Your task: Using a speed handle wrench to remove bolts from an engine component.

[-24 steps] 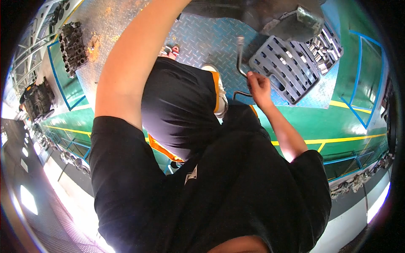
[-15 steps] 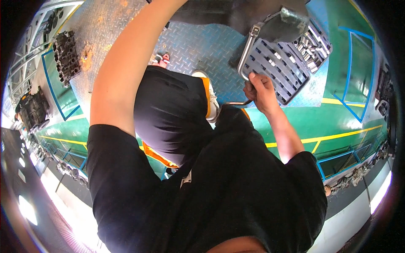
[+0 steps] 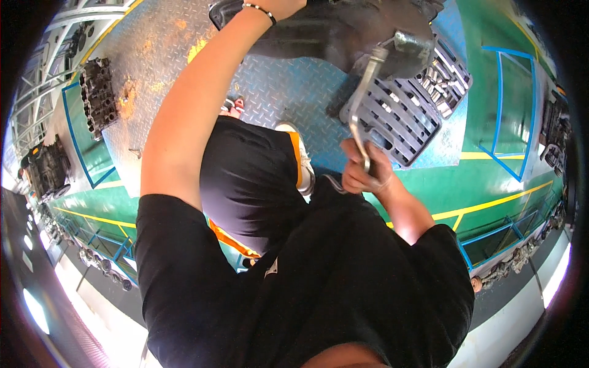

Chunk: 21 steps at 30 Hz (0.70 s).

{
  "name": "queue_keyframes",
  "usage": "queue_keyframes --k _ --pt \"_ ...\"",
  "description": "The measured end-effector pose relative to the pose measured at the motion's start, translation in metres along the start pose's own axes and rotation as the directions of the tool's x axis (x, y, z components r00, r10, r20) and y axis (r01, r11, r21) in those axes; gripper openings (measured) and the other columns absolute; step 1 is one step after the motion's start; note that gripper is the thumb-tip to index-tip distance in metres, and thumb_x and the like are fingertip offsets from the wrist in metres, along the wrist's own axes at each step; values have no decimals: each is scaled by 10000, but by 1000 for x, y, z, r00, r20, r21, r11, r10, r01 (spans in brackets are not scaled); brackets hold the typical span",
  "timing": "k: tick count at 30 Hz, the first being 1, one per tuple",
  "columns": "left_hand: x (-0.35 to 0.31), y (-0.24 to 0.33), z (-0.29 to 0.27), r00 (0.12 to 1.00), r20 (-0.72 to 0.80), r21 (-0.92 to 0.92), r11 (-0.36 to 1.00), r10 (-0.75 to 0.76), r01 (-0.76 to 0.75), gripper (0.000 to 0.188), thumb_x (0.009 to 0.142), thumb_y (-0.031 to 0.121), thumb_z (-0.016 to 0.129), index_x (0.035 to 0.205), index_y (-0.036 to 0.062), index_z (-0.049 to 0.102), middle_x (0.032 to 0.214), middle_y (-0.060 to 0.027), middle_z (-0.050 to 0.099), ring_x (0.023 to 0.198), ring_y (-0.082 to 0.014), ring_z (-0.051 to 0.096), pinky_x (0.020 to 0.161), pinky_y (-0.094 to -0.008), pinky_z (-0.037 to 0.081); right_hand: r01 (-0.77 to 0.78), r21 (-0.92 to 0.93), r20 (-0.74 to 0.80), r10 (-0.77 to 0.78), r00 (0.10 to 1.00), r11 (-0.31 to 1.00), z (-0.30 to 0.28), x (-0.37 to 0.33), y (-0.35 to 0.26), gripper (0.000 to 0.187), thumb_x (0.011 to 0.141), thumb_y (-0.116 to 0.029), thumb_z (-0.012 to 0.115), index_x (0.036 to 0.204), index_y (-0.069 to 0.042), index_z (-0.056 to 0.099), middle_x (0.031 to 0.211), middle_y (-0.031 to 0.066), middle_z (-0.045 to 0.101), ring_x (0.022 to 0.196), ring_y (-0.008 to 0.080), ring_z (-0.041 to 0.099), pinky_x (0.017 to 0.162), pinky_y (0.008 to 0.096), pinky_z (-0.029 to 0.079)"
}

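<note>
Right hand (image 3: 379,174): fingers (image 3: 351,176) curled nearly all the way round the cranked middle of a speed brace (image 3: 362,92), nothing else in the grip. Lower end shows left of the fist, close to the black shorts (image 3: 245,168); upper shaft runs up to a head overlapping the dark metal housing (image 3: 325,37) in view. Contact there: can't tell. Left hand (image 3: 285,7) is up by the housing, cropped at the top edge; finger spread and any hold can't be read. Handling, as a judgement: grip should be snug but loose enough for the crank to turn inside the palm, shaft in one line, no side load on the head. Lower end wants clearance from the shorts; short arcs are safer than wide sweeps. Beyond the brace, the grey socket case (image 3: 371,119) lies on the diamond-plate floor (image 3: 288,92), sockets (image 3: 438,89) in its far part; the shaft could snag its edge. Shoe (image 3: 304,165) is near too, so a firm hold matters.
</note>
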State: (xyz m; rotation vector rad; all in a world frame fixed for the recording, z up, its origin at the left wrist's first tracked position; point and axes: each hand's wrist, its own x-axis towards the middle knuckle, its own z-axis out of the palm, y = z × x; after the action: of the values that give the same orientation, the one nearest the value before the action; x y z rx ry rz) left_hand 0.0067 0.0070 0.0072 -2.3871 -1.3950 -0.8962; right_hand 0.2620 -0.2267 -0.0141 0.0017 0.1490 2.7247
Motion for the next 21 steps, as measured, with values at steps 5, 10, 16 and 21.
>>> queue_keyframes --k 5,10,16,21 --pt "-2 0 -2 1000 -9 -12 1000 21 -21 150 760 212 631 862 113 678 827 -23 659 792 -218 556 697 -344 470 -93 -407 -404 -88 911 909 22 30 -6 397 934 -377 446 1162 -56 401 541 -21 319 445 77 294 437 235 247" --pt "-2 1 -3 1000 0 -15 1000 -1 1 150 759 210 633 863 110 677 831 -28 660 796 -217 557 698 -340 469 -426 -902 -247 -726 642 -69 36 39 -7 540 896 -92 504 1371 15 272 698 114 512 587 173 461 581 284 419" --pt "-4 2 1 1000 -9 -47 999 -19 19 157 760 222 633 868 118 679 841 -19 661 810 -209 558 690 -338 463 -495 -863 -259 -755 603 -99 32 20 -31 312 910 -106 497 1204 -12 540 941 155 626 789 145 555 725 252 438" --pt "-6 -2 -6 999 19 -3 1000 -29 29 169 763 231 630 882 123 681 847 -12 662 815 -206 557 697 -347 461 -392 -885 -450 -673 587 251 57 17 -70 300 925 -150 504 1183 -7 559 597 -51 415 528 30 374 471 191 294"
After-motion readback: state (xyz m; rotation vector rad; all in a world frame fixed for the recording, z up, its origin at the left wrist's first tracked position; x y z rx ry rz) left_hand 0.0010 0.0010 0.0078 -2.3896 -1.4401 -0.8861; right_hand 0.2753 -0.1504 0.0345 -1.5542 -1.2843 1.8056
